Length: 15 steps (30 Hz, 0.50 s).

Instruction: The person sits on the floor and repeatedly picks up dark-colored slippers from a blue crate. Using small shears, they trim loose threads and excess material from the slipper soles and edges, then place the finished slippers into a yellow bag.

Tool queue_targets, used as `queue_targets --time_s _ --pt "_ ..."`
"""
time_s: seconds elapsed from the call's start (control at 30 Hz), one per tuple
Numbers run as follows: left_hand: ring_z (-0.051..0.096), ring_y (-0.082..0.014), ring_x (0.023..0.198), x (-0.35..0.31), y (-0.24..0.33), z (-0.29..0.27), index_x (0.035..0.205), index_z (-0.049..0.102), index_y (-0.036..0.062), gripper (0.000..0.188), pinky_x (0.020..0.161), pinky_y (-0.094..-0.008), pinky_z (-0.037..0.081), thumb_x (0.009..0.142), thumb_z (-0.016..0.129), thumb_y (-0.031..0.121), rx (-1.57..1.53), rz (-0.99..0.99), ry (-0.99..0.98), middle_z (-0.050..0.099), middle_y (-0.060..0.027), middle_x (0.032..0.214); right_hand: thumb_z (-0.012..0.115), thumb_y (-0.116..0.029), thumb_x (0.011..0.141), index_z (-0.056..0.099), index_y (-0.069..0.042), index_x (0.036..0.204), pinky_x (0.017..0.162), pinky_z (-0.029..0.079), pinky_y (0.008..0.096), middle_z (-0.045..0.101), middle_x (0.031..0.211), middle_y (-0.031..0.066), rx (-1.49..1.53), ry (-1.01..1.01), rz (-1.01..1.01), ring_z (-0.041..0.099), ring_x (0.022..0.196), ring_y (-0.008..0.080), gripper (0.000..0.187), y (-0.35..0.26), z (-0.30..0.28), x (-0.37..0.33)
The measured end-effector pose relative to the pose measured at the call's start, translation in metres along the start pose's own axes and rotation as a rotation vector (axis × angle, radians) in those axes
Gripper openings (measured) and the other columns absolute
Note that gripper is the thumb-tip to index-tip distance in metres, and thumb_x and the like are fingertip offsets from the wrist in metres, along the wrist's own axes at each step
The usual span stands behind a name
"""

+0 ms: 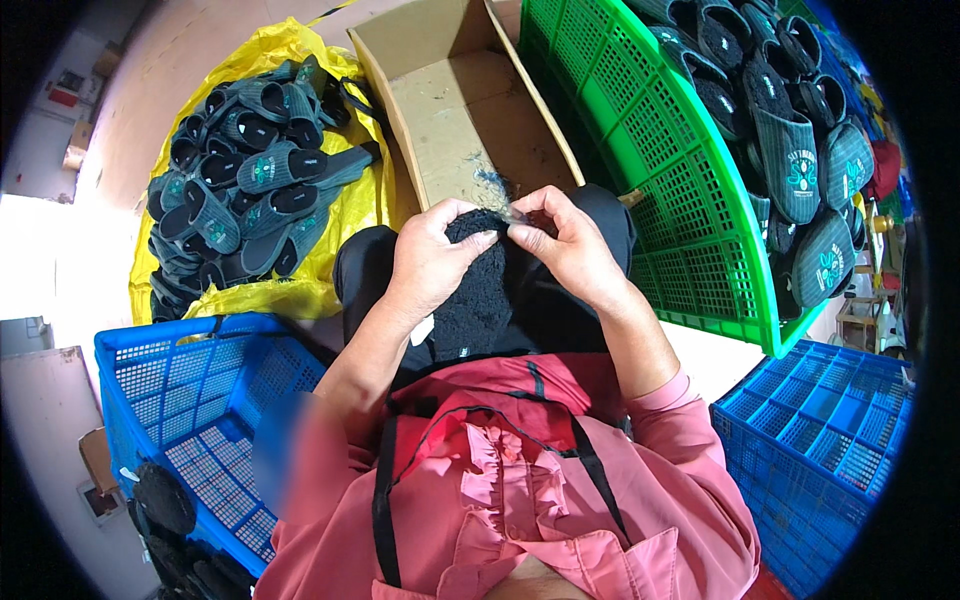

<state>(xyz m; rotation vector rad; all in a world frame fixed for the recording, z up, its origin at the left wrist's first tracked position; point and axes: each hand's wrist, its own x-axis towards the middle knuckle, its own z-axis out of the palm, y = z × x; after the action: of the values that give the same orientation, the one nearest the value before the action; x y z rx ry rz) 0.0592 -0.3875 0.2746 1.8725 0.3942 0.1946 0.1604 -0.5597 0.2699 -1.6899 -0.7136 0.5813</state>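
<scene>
A black fleecy slipper (pixel 478 305) lies lengthwise over my lap, with a small pale label near its closer end; no upper shows on it. My left hand (pixel 428 258) is closed on its far left edge, thumb on the fleece. My right hand (pixel 572 248) is pinched at the far right edge of the slipper, thumb and forefinger together. Something thin and greyish shows at those fingertips, too small to make out. Just beyond both hands, bluish and pale lint lies in an open cardboard box (pixel 440 110).
Left stands a yellow bag (pixel 365 205) heaped with dark slippers (pixel 265 170), with a blue crate (pixel 150 350) nearer me. Black fleecy pieces (pixel 165 500) lie beside that crate. A tilted green crate (pixel 690 200) of slippers rises at right, above another blue crate (pixel 820 420).
</scene>
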Motion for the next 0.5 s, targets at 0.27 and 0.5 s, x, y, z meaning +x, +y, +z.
queue_targets --time_s 0.27,0.5 --pt "0.064 -0.011 0.082 -0.0015 -0.0008 0.0041 0.101 0.067 0.0013 0.022 0.077 -0.0268 0.051 0.08 0.075 0.004 0.083 0.021 0.014 0.07 -0.0055 0.087 0.076 -0.007 0.085 0.063 -0.003 0.102 0.078 0.047 0.0251 0.061 0.094 0.0011 -0.164 -0.011 -0.036 0.055 0.087 0.009 0.022 0.0013 0.0006 0.0048" --pt "0.071 -0.0266 0.081 -0.0025 -0.0084 0.0074 0.102 0.067 0.0058 0.027 0.073 -0.0339 0.054 0.079 0.077 0.017 0.152 0.064 0.046 0.071 -0.0139 0.086 0.075 -0.007 0.085 0.061 -0.003 0.1 0.076 0.047 0.025 0.061 0.09 0.0009 -0.19 -0.03 0.012 0.056 0.084 0.0091 0.021 -0.0018 0.0017 0.0077"
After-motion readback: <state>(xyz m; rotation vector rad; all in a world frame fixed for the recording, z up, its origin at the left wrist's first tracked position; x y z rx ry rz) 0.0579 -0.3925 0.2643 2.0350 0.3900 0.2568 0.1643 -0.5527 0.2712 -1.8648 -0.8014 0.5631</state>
